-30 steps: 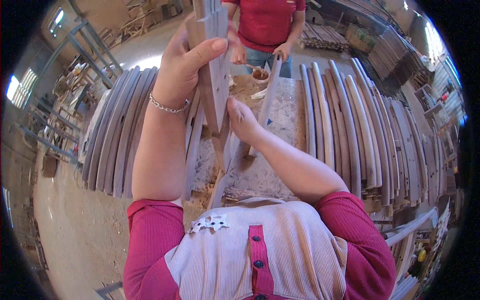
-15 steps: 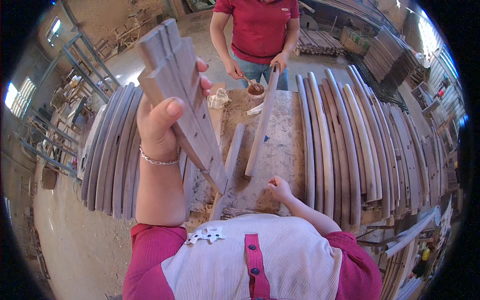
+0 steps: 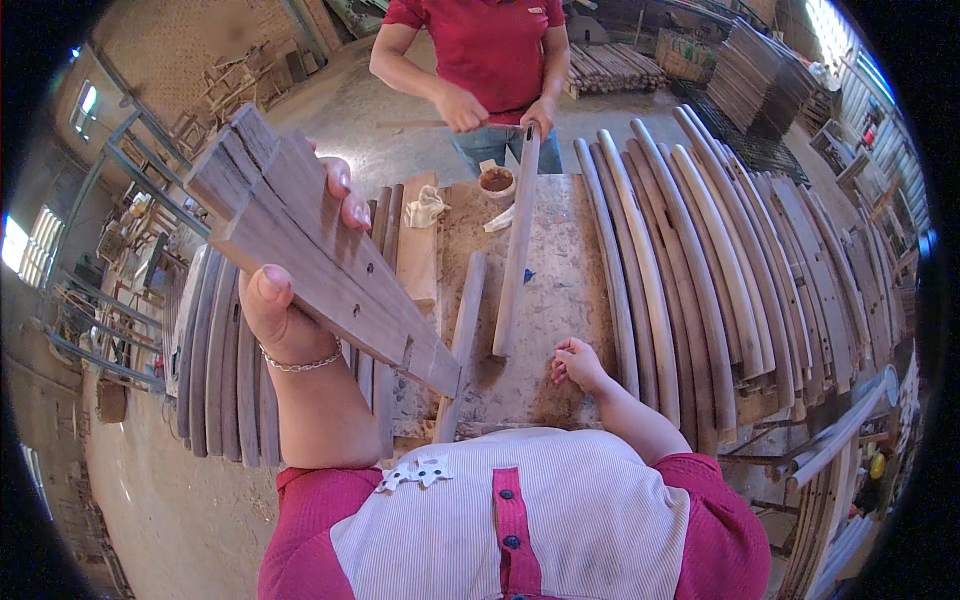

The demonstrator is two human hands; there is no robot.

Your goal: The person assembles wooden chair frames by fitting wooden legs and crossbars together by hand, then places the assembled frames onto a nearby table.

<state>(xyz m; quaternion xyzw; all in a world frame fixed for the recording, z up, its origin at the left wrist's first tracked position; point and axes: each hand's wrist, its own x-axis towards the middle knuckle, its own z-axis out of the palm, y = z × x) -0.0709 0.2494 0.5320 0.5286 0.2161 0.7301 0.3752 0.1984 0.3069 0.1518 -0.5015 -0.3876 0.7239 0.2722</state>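
Note:
My left hand [image 3: 292,310], with a chain bracelet at its wrist, grips several wooden boards [image 3: 300,235] pressed together. Their upper ends are stepped, and small holes and a slot show along the face. The boards slant down to the right, their lower end over a rounded wooden bar [image 3: 465,310] on the worktable [image 3: 560,270]. Over the table's near right part, my right hand [image 3: 577,364] hangs with loosely bent fingers and nothing visible in it. Across the table, a co-worker in a red shirt [image 3: 485,60] steadies a longer wooden bar [image 3: 517,240] and holds a thin stick [image 3: 410,124].
Curved wooden bars [image 3: 650,260] lie in a row on the right, and more bars [image 3: 225,370] on the left. A cup of brown paste [image 3: 496,183], a crumpled cloth [image 3: 426,208] and a pale board [image 3: 416,265] are at the far side. A metal frame [image 3: 130,180] stands far left.
My left hand and the boards have swung left and tilted flatter. My right hand's fingers have loosened from a fist. The co-worker's stick has come out of the cup to the long bar's top.

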